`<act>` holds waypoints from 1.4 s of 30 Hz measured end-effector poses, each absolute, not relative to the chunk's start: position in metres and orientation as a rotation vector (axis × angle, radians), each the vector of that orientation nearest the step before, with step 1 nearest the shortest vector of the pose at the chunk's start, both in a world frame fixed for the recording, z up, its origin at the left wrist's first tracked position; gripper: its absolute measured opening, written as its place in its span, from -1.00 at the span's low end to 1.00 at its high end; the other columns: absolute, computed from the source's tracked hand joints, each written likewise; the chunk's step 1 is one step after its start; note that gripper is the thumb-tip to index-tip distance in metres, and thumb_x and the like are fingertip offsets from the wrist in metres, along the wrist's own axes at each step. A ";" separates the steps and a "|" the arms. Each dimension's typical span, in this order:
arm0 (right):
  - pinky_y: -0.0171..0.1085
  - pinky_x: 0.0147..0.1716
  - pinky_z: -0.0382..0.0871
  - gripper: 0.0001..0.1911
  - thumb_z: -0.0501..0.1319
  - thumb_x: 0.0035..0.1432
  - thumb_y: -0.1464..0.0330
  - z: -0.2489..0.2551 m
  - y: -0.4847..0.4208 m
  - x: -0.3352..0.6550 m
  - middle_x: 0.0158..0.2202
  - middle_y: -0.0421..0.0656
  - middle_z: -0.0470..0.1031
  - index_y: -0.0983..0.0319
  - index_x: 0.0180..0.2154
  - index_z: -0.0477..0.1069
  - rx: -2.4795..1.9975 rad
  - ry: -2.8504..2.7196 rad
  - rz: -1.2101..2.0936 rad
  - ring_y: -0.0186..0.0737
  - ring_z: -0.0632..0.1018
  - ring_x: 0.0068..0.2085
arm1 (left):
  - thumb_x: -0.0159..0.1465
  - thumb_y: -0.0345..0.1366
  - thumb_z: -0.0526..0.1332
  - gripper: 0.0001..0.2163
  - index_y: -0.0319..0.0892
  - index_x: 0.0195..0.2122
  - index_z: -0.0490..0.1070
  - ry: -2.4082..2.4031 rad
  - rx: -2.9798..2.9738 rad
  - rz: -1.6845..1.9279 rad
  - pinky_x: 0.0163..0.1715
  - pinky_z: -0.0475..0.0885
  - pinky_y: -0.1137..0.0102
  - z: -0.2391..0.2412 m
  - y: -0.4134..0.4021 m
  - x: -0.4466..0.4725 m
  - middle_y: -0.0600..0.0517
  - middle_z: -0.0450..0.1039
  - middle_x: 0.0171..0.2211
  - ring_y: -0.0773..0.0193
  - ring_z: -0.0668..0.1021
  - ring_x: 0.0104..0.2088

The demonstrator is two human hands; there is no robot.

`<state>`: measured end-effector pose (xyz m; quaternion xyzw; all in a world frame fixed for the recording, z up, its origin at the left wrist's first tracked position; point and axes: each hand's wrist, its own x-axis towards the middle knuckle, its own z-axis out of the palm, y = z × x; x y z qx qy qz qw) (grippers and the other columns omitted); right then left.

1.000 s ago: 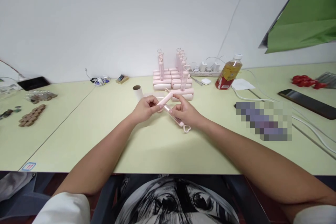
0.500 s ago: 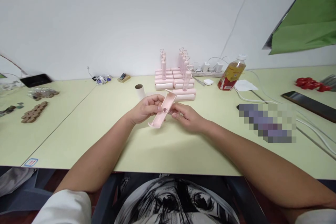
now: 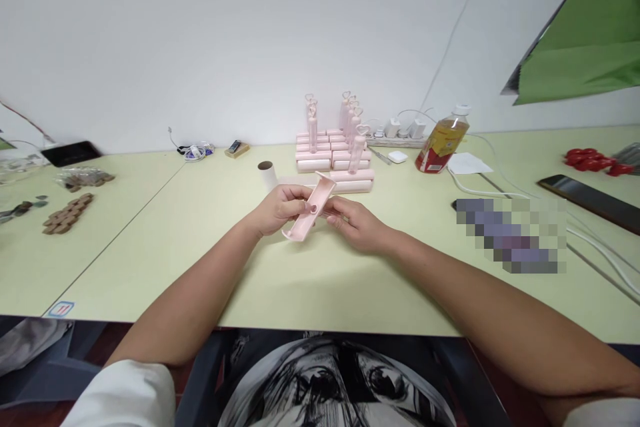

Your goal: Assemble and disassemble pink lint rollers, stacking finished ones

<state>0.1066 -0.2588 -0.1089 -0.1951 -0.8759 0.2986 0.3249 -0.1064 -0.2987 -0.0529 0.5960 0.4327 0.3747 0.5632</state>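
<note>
Above the table, my left hand (image 3: pixel 285 209) is closed on a pink plastic lint roller frame (image 3: pixel 304 224), its thumb pressing on the inner face beside the centre hole. The frame is tilted, its hollow side towards me and its two ends curled up. Behind it, my right hand (image 3: pixel 359 223) is closed round a clear pinkish handle, mostly hidden by the fingers and the frame. Just beyond my hands, several pink lint rollers (image 3: pixel 352 181) lie in stacked rows, with clear handles topped by heart-shaped loops pointing up. A cardboard-cored white roll (image 3: pixel 269 177) stands beside my left hand.
A drink bottle (image 3: pixel 443 140), a power strip (image 3: pixel 395 141) with chargers, and white cables lie to the right. Farther right are a dark phone (image 3: pixel 590 201) and red items (image 3: pixel 590 160). Brown cylinders (image 3: pixel 67 215) and another dark phone (image 3: pixel 71 153) sit at the left.
My left fingers have drawn in closer to the frame, and the thumb has shifted slightly towards its centre hole. The frame's tilt is nearly the same; my right hand has hardly moved.
</note>
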 end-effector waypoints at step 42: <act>-0.14 -0.11 0.33 -0.76 0.10 0.30 0.37 -0.100 -0.270 0.099 -0.13 -0.03 0.55 0.26 -0.07 0.46 -0.593 -2.644 0.755 -0.09 0.50 -0.13 | 0.24 -0.42 0.12 -0.81 -0.17 -0.31 0.56 1.996 2.805 0.289 -0.28 0.21 0.19 -0.103 -0.251 -0.124 -0.14 0.48 -0.27 0.03 0.43 -0.20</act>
